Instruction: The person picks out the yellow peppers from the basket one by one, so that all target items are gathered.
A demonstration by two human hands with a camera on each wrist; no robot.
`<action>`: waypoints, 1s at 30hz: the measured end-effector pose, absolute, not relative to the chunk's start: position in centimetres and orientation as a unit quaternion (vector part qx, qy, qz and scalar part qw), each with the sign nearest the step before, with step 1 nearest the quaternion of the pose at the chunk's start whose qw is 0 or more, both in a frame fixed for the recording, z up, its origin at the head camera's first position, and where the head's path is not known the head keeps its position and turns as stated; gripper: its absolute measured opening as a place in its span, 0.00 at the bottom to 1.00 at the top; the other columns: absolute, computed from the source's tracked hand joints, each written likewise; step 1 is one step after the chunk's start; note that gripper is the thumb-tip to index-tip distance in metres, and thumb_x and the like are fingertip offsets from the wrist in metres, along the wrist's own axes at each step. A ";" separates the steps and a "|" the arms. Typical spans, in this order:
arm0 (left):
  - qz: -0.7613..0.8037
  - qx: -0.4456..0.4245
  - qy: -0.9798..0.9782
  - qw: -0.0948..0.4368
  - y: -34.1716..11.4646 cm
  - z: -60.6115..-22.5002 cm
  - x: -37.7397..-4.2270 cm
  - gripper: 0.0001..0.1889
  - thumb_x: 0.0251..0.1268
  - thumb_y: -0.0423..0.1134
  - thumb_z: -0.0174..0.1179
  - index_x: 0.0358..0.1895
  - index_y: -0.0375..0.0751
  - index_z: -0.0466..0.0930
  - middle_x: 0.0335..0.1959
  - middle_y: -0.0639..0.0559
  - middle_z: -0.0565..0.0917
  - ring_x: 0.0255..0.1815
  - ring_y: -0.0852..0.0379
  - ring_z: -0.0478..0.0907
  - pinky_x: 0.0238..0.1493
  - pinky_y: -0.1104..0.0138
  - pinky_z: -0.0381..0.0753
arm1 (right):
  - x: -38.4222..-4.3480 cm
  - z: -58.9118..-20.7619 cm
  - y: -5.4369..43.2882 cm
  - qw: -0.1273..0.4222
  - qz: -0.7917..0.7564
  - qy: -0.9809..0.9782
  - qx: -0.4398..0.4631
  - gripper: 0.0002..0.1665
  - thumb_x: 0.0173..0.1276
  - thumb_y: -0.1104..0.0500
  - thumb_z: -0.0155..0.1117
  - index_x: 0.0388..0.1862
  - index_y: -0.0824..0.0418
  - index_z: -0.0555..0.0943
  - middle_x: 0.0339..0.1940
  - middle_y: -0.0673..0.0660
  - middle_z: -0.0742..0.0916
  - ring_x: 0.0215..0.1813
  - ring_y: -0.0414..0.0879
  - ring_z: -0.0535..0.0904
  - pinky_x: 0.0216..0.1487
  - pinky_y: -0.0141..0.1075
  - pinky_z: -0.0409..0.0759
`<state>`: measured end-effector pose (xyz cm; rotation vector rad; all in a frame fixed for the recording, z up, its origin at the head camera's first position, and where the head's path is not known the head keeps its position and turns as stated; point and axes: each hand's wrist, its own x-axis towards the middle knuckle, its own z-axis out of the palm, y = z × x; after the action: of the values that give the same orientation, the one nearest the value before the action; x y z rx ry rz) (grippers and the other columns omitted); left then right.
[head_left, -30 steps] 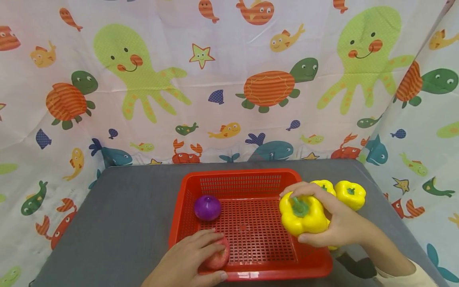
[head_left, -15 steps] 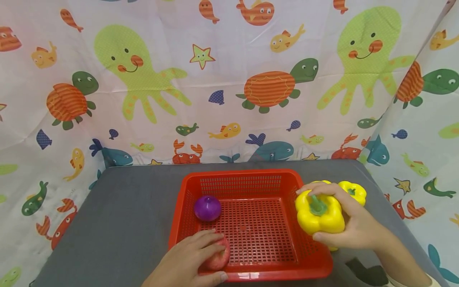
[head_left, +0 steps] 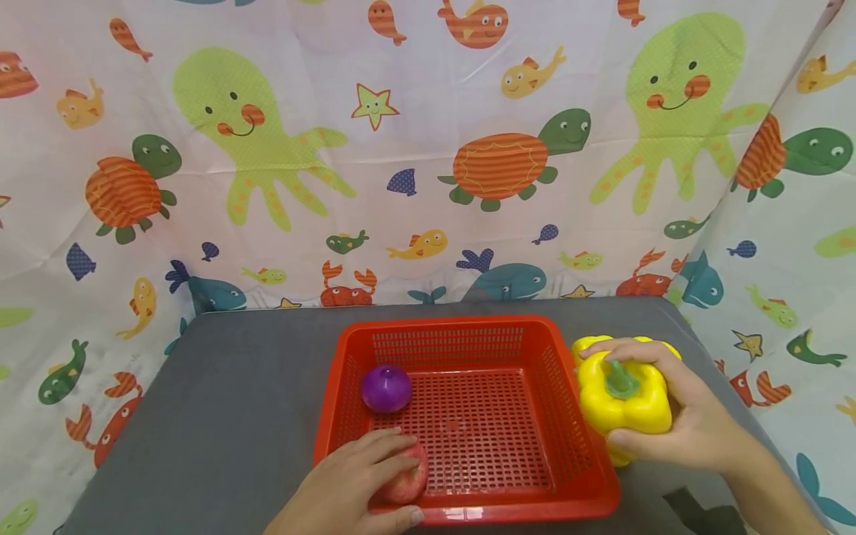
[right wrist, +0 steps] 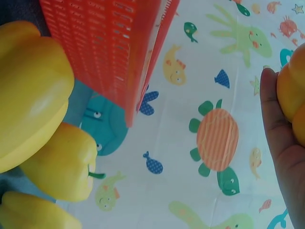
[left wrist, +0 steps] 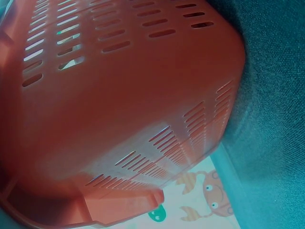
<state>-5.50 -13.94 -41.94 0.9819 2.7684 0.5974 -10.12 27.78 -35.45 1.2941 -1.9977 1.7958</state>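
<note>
My right hand (head_left: 695,420) grips a yellow bell pepper (head_left: 631,412), green stem up, just outside the right rim of the red basket (head_left: 468,513). In the right wrist view that pepper (right wrist: 293,90) sits against my fingers at the right edge. My left hand (head_left: 348,479) reaches over the basket's near left corner, fingers curled over a pinkish-red apple (head_left: 416,479) inside and partly covering it. Behind the apple lies a glossy purple onion (head_left: 386,388). From the left wrist only the basket's outer wall (left wrist: 128,90) shows, with no hand.
More yellow bell peppers (right wrist: 62,162) stand on the grey table right of the basket, partly hidden behind my right hand in the head view. Grey cloth (head_left: 247,386) covers the table. A sea-animal curtain (head_left: 428,208) hangs around the back and sides.
My right hand has carried the bell pepper rightward, from over the basket's right rim to beside it, in front of the other peppers. My left hand stays on the apple.
</note>
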 end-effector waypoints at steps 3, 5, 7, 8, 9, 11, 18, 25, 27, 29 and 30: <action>0.197 0.329 0.921 0.069 -14.0 -42.0 -5.5 0.36 0.67 0.74 0.46 0.68 0.57 0.77 0.69 0.61 0.73 0.70 0.50 0.68 0.61 0.43 0.74 | -10.0 -35.6 28.1 0.097 0.602 -0.667 0.429 0.48 0.32 0.88 0.68 0.59 0.82 0.64 0.63 0.69 0.75 0.59 0.52 0.73 0.45 0.34 0.84; 0.196 0.329 0.921 0.071 -13.9 -42.0 -5.5 0.36 0.67 0.74 0.46 0.68 0.57 0.77 0.69 0.61 0.73 0.70 0.50 0.68 0.61 0.43 0.74 | -9.8 -35.6 28.3 0.106 0.606 -0.663 0.426 0.48 0.30 0.89 0.68 0.58 0.82 0.65 0.62 0.69 0.75 0.60 0.53 0.73 0.48 0.33 0.83; 0.197 0.328 0.921 0.074 -13.9 -42.0 -5.5 0.37 0.66 0.75 0.45 0.68 0.57 0.77 0.69 0.60 0.73 0.70 0.50 0.68 0.61 0.43 0.74 | -9.7 -35.5 28.6 0.111 0.612 -0.658 0.425 0.48 0.30 0.89 0.68 0.58 0.83 0.65 0.62 0.70 0.76 0.61 0.53 0.72 0.50 0.33 0.83; 0.198 0.327 0.921 0.075 -13.9 -42.0 -5.5 0.37 0.66 0.75 0.45 0.68 0.57 0.77 0.69 0.61 0.73 0.70 0.50 0.68 0.61 0.43 0.74 | -9.6 -35.4 28.6 0.114 0.615 -0.653 0.428 0.48 0.31 0.89 0.69 0.58 0.83 0.65 0.62 0.70 0.76 0.62 0.54 0.72 0.51 0.32 0.82; 0.198 0.326 0.921 0.076 -13.9 -42.0 -5.5 0.37 0.66 0.74 0.46 0.68 0.57 0.77 0.69 0.61 0.73 0.70 0.51 0.68 0.61 0.43 0.74 | -9.6 -35.4 28.7 0.118 0.618 -0.646 0.432 0.48 0.31 0.89 0.69 0.58 0.84 0.64 0.62 0.70 0.76 0.63 0.54 0.72 0.53 0.32 0.81; 0.199 0.325 0.922 0.075 -13.9 -41.9 -5.5 0.36 0.67 0.74 0.46 0.68 0.57 0.77 0.69 0.61 0.73 0.70 0.51 0.68 0.61 0.43 0.74 | -9.5 -35.3 28.9 0.125 0.623 -0.634 0.441 0.48 0.32 0.88 0.70 0.58 0.85 0.64 0.61 0.71 0.76 0.64 0.55 0.71 0.55 0.32 0.80; 0.203 0.317 0.922 0.089 -13.9 -41.6 -5.4 0.36 0.66 0.74 0.47 0.69 0.58 0.76 0.69 0.62 0.72 0.71 0.51 0.67 0.62 0.43 0.73 | -8.9 -35.7 29.9 0.138 0.632 -0.641 0.414 0.48 0.32 0.89 0.69 0.59 0.85 0.63 0.63 0.70 0.76 0.66 0.55 0.71 0.55 0.31 0.80; 0.214 0.303 0.923 0.104 -13.8 -41.3 -5.4 0.36 0.65 0.74 0.49 0.69 0.59 0.76 0.69 0.62 0.72 0.70 0.52 0.67 0.61 0.41 0.74 | -8.7 -36.7 30.8 0.146 0.634 -0.652 0.389 0.51 0.32 0.90 0.68 0.61 0.84 0.62 0.64 0.70 0.75 0.64 0.54 0.72 0.54 0.31 0.80; 0.213 0.305 0.923 0.102 -13.8 -41.3 -5.4 0.36 0.65 0.73 0.49 0.69 0.59 0.76 0.69 0.62 0.72 0.71 0.52 0.67 0.61 0.41 0.74 | -8.5 -36.9 31.0 0.155 0.635 -0.656 0.378 0.51 0.31 0.90 0.69 0.61 0.85 0.62 0.64 0.69 0.76 0.63 0.53 0.72 0.54 0.30 0.80; 0.212 0.305 0.923 0.102 -13.8 -41.4 -5.4 0.36 0.65 0.73 0.49 0.69 0.59 0.76 0.70 0.62 0.72 0.71 0.52 0.67 0.61 0.42 0.73 | -8.4 -37.1 31.3 0.160 0.638 -0.655 0.371 0.52 0.32 0.90 0.70 0.61 0.85 0.62 0.63 0.68 0.76 0.63 0.53 0.72 0.55 0.30 0.79; 0.212 0.305 0.923 0.103 -13.8 -41.4 -5.4 0.36 0.65 0.74 0.49 0.69 0.59 0.76 0.70 0.62 0.72 0.71 0.51 0.67 0.61 0.41 0.73 | -8.3 -37.3 31.4 0.163 0.639 -0.655 0.368 0.52 0.32 0.90 0.70 0.61 0.85 0.62 0.63 0.68 0.76 0.63 0.53 0.72 0.56 0.30 0.79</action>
<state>-5.37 -13.83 -41.41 0.8993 2.7232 0.6242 -8.34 31.38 -37.26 1.0510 -1.8698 1.8227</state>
